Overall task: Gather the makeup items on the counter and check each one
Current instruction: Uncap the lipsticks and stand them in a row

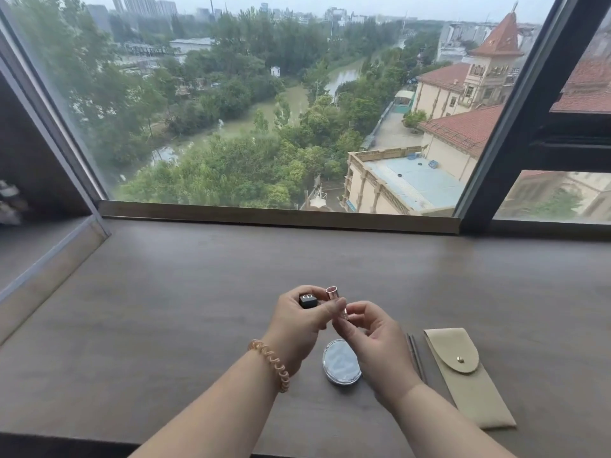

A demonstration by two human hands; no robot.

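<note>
Head view: above the dark wooden surface [165,325], near its front edge, the left hand [296,322] curls its fingers [299,292] round a small black case [308,300]. The right hand [373,338] pinches the lower end of a rose-gold lipstick tube [334,297], which stands upright just beside the case. Under the hands a round silver compact [339,361] lies on the surface. To its right lie two thin dark sticks [416,357] and a beige snap pouch [463,375]. A coiled bracelet [271,363] circles the left wrist.
</note>
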